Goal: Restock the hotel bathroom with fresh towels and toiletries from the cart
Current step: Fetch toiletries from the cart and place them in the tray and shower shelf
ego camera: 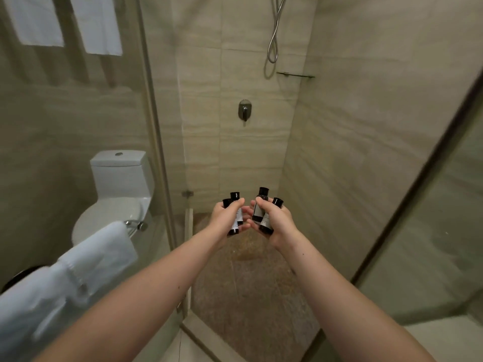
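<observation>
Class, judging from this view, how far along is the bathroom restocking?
Done: two white hanging towels on the wall. In hand: left hand and right hand each grip two small dark black-capped bottles. Left: setting them on the glass shower shelf, likely.

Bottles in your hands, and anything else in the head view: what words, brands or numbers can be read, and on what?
No text here can be read.
left-hand bottles: pale labels, mostly covered by fingers; print too blurred to read.
right-hand bottles: pale labels; print too small and blurred to read.
hanging towels, toilet, shower mixer: no writing visible.
</observation>
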`<state>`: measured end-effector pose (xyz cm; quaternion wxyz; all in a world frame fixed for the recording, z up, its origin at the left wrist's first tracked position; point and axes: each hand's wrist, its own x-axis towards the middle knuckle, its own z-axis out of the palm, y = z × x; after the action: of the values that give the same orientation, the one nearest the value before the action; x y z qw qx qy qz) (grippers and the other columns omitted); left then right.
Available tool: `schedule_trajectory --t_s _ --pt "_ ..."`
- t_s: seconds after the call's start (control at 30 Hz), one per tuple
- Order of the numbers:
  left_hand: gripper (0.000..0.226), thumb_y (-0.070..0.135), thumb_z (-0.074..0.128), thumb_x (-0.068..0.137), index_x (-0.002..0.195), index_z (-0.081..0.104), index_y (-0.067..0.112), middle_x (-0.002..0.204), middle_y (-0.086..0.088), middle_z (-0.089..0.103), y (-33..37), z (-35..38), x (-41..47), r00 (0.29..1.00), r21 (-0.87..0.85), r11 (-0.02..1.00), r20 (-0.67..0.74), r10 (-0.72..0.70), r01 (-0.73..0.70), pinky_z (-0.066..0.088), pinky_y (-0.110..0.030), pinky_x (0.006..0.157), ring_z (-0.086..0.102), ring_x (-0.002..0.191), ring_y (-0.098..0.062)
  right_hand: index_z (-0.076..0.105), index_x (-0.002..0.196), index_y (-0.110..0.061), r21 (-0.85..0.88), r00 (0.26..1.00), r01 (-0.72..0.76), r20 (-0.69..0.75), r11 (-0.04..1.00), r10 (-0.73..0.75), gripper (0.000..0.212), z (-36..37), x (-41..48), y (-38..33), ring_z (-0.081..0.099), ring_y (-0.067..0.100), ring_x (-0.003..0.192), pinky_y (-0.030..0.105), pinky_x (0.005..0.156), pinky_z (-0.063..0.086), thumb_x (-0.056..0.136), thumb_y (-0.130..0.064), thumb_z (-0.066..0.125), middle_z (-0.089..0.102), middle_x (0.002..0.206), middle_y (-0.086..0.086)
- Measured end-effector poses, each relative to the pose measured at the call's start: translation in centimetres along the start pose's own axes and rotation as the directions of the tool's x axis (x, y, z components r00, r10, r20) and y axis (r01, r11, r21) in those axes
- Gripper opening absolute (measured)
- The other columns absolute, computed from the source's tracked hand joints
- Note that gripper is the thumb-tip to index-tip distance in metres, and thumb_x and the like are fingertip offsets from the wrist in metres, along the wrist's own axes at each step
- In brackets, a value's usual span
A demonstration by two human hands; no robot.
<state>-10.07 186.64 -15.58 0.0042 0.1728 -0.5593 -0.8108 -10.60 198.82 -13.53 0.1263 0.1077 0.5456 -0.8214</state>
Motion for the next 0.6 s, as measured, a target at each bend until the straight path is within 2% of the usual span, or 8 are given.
schedule_trajectory --t_s 0.1,0.23,0.3,0.47,0.6 --pt "0.023 0.020 0.061 0.095 0.106 0.060 0.000 0.110 -0.024 0.069 2.9 0.2 6.4 0.998 0.023 1.000 0.063 0.010 -0.012 0.058 -0.028 0.050 0.067 0.070 -0.025 0.065 0.093 -0.010 0.003 0.999 0.027 -0.025 1.000 -0.026 0.004 2.4 5.6 -2.0 0.072 0.020 0.082 0.033 0.065 0.060 0.091 -0.013 0.067 0.072 0.092 0.009" --pt "0.034 0.021 0.063 0.095 0.117 0.056 -0.003 0.108 -0.021 0.070 6.0 0.9 13.7 0.994 0.035 0.999 0.109 0.020 -0.024 0.057 -0.028 0.049 0.071 0.075 -0.025 0.064 0.093 -0.010 0.007 0.995 0.063 -0.072 0.998 -0.063 0.003 4.5 11.8 -4.4 0.068 0.017 0.075 0.026 0.056 0.059 0.092 -0.012 0.067 0.070 0.090 0.007" --pt "0.032 0.022 0.065 0.093 0.114 0.056 -0.001 0.109 -0.020 0.068 6.6 1.2 16.6 0.995 0.033 0.999 0.102 0.002 -0.006 0.056 -0.028 0.048 0.071 0.077 -0.024 0.064 0.094 -0.010 0.003 0.994 0.071 -0.083 0.997 -0.070 0.004 5.0 14.3 -5.2 0.067 0.017 0.074 0.024 0.053 0.057 0.092 -0.012 0.066 0.070 0.090 0.007" --pt "0.038 0.023 0.065 0.093 0.119 0.053 -0.002 0.103 -0.017 0.064 7.4 2.3 23.1 0.993 0.033 0.999 0.108 -0.037 0.034 0.053 -0.025 0.045 0.068 0.072 -0.021 0.063 0.095 -0.011 -0.008 0.989 0.080 -0.127 0.997 -0.080 0.005 5.8 21.2 -6.8 0.066 0.016 0.071 0.022 0.051 0.055 0.091 -0.012 0.066 0.070 0.089 0.007" --pt "0.024 0.023 0.065 0.093 0.105 0.055 0.004 0.094 -0.013 0.064 8.2 3.7 29.2 0.994 -0.006 0.999 0.097 -0.048 0.049 0.055 -0.028 0.047 0.067 0.068 -0.020 0.063 0.095 -0.011 -0.025 0.989 0.056 -0.136 0.998 -0.059 0.006 6.3 27.5 -7.9 0.066 0.016 0.071 0.022 0.050 0.055 0.091 -0.013 0.066 0.069 0.087 0.005"
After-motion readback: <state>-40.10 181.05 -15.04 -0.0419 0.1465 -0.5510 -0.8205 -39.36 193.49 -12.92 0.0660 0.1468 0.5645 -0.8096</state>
